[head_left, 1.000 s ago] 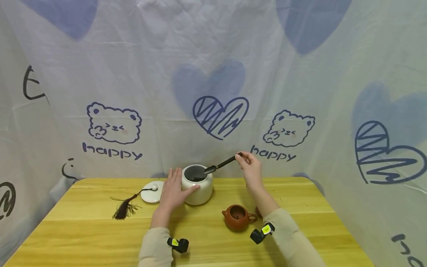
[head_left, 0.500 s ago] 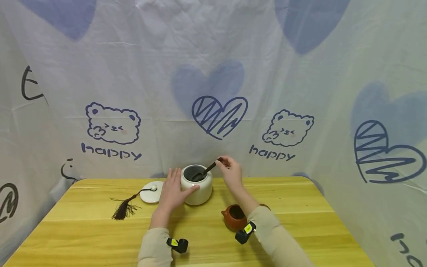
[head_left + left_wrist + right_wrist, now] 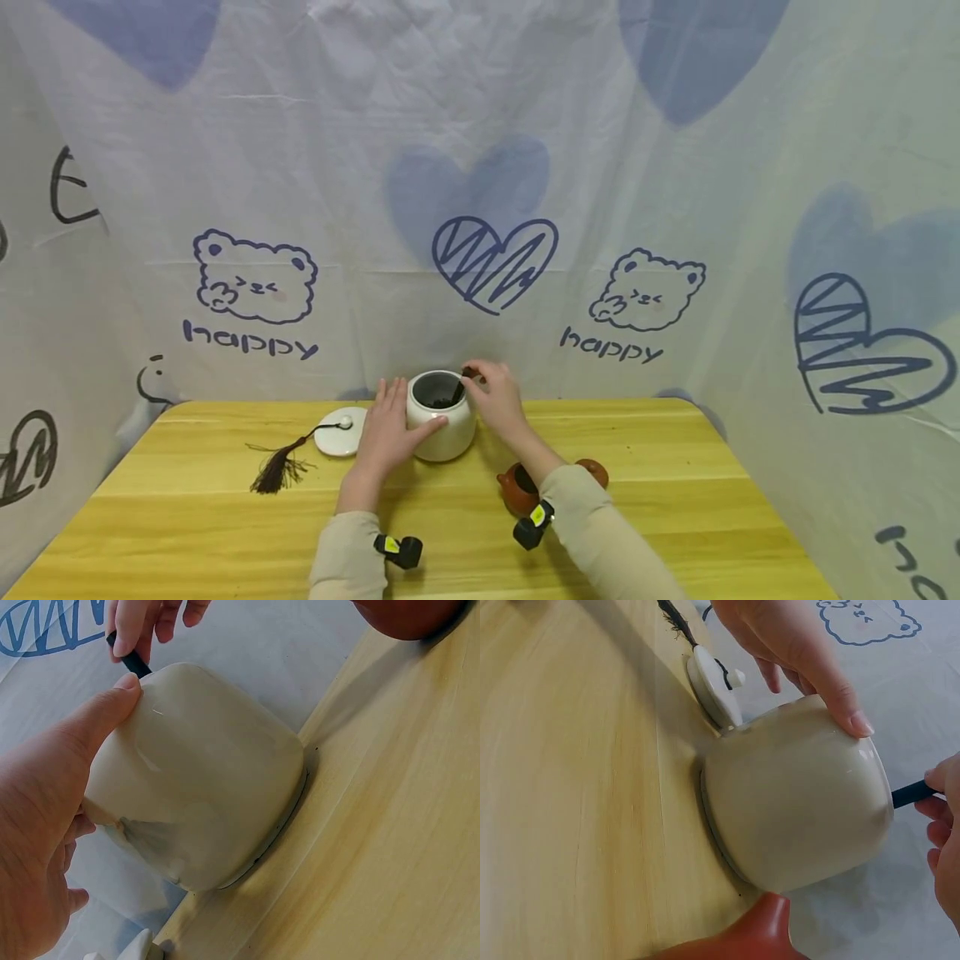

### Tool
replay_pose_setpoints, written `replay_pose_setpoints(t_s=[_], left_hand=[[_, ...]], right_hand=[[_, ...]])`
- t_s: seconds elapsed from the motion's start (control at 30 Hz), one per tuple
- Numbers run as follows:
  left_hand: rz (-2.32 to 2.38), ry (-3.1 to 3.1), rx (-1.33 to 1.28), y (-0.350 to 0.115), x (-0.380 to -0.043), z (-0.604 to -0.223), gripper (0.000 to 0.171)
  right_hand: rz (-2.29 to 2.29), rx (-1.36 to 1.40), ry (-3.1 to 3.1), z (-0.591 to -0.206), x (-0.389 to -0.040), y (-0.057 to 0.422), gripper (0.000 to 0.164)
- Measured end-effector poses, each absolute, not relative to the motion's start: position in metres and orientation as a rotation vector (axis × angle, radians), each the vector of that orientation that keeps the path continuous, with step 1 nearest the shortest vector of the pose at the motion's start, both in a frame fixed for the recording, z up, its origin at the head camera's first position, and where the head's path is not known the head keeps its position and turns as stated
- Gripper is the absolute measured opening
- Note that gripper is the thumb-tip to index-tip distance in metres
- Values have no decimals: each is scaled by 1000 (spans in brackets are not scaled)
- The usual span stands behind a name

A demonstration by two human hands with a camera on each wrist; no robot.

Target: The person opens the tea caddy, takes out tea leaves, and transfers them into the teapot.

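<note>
A white ceramic jar [image 3: 441,438] stands upright at the back of the table, dark tea leaves [image 3: 441,404] visible inside its mouth. My left hand [image 3: 388,433] holds the jar from the left, thumb across the front near the rim and fingers along the side. Over the right rim, my right hand [image 3: 498,403] pinches the handle of a black tea scoop [image 3: 133,664]. The scoop's lower end is down inside the jar, and its bowl is hard to make out. Partly hidden by the right forearm, a reddish-brown clay teapot [image 3: 516,492] sits uncovered nearer the front.
Left of the jar lies its white lid [image 3: 336,437], with a dark tassel [image 3: 278,472] trailing to the left. A small round clay piece [image 3: 594,472] is behind the right sleeve. A printed cloth [image 3: 360,150] hangs directly behind the table [image 3: 187,525].
The right hand has moved left and down, bringing the scoop from above the jar's rim into the jar, more upright now. My left hand and the jar have stayed in place.
</note>
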State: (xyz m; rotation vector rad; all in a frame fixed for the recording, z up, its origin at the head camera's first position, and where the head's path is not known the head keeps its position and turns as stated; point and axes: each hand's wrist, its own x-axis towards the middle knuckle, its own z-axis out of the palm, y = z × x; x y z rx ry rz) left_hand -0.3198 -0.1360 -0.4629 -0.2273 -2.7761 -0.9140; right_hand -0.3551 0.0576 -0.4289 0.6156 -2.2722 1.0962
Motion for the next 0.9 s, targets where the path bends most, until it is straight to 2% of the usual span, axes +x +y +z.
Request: replay_pose_setpoints(t_s=[0.53,0.9], left_hand=[[-914,-2778,-228,-136,-321,-460,109],[-921,-2768,-228,-136,-319,-461,108]], right_hand=[[1347,626,-2506,-419,-354,64,17],[1457,530,-2558,-419,-362,71,15]])
